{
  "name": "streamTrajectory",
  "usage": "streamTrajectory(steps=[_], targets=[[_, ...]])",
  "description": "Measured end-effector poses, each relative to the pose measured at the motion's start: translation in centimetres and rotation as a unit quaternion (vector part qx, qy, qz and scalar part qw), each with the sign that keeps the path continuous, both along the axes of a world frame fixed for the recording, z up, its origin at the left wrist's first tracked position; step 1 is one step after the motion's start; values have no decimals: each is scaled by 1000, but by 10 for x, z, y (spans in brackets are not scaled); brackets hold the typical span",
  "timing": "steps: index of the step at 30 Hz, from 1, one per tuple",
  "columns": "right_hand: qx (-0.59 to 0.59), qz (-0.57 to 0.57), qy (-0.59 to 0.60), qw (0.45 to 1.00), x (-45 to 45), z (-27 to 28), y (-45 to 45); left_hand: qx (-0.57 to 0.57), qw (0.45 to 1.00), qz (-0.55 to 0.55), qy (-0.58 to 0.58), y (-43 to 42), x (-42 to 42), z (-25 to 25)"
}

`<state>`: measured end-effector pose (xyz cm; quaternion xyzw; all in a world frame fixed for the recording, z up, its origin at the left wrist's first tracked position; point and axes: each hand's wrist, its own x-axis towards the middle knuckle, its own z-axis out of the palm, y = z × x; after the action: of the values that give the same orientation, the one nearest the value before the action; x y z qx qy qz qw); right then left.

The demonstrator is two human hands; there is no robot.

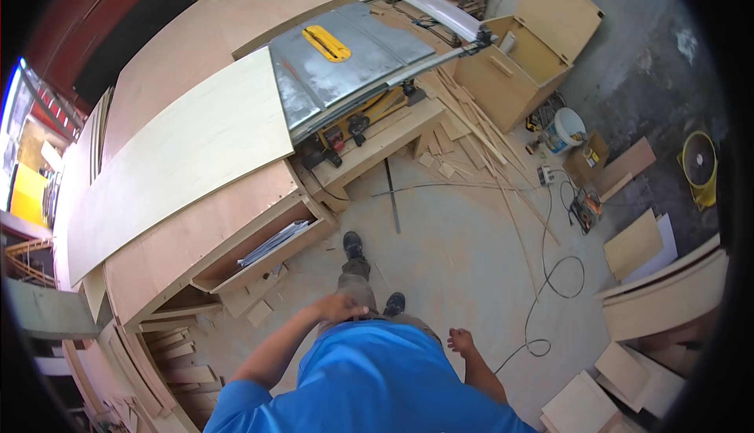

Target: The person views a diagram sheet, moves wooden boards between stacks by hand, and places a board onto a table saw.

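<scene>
My left hand is at my waist, over the top of my trousers, its fingers bent; whether it grips anything is too small to tell. My right hand hangs low at my right side with its fingers curled loosely and apart, nothing in it. Ahead stands a table saw with a yellow insert in its grey metal top. A pale plywood sheet lies on the workbench to the left of the saw. Papers lie in an open drawer under the bench.
Wood strips lie on the floor beside the saw. A black cable loops across the floor on the right. A wooden box, a white bucket, a yellow fan and board offcuts stand or lie further right.
</scene>
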<state>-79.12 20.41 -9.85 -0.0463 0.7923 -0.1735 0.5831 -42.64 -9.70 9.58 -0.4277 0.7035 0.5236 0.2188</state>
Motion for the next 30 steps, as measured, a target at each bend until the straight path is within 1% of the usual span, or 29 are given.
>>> streamTrajectory(steps=[1,3,4,5,6,7,8,10,11,12,13,14,15,18,19,21,22,24,26,28,29,30], targets=[[6,-4,-10,1000,3,-1,-1,-8,999,20,24,-12,-1,-6],[27,33,-2,999,10,7,-19,-27,995,60,70,-52,-6,-12],[37,48,3,998,13,9,-27,-75,989,94,90,-72,-9,-2],[-29,178,59,982,10,-7,-27,-125,978,128,112,-96,-14,17],[-96,302,115,941,0,-37,-22,-175,962,159,135,-124,-19,28],[-159,418,168,879,0,-24,-46,-254,941,175,138,-150,-20,27],[-84,375,145,912,2,-11,-73,-331,914,189,138,-178,-21,27],[-111,333,143,925,-13,-35,-113,-401,891,188,102,-245,-19,28],[-123,310,140,932,-19,-42,-127,-459,862,201,78,-274,-18,25],[-102,222,113,963,-16,-19,-162,-515,829,211,53,-303,-17,19],[-82,130,85,984,-15,3,-206,-499,839,217,-16,-334,-13,9],[-63,35,57,996,-16,28,-253,-469,848,235,-73,-361,-12,14],[-82,4,53,995,-21,46,-290,-436,855,250,-128,-385,-12,20],[-144,3,79,986,-41,75,-370,-364,871,275,-182,-436,-1,11],[-170,3,84,982,-47,80,-389,-355,873,271,-198,-443,-3,11],[-195,50,92,975,-51,84,-420,-341,871,265,-233,-451,-4,11],[-207,76,94,971,-54,85,-432,-340,870,277,-224,-454,-3,8],[-157,103,77,979,-54,77,-451,-346,863,278,-240,-455,-3,-3],[-109,139,61,982,-58,62,-458,-330,856,300,-260,-457,-5,0],[-98,230,88,964,-78,12,-447,-291,847,346,-280,-454,-11,15],[-95,276,104,951,-95,-3,-451,-279,844,356,-286,-454,-14,17],[-92,257,88,958,-108,0,-465,-269,841,367,-291,-456,-16,21]])
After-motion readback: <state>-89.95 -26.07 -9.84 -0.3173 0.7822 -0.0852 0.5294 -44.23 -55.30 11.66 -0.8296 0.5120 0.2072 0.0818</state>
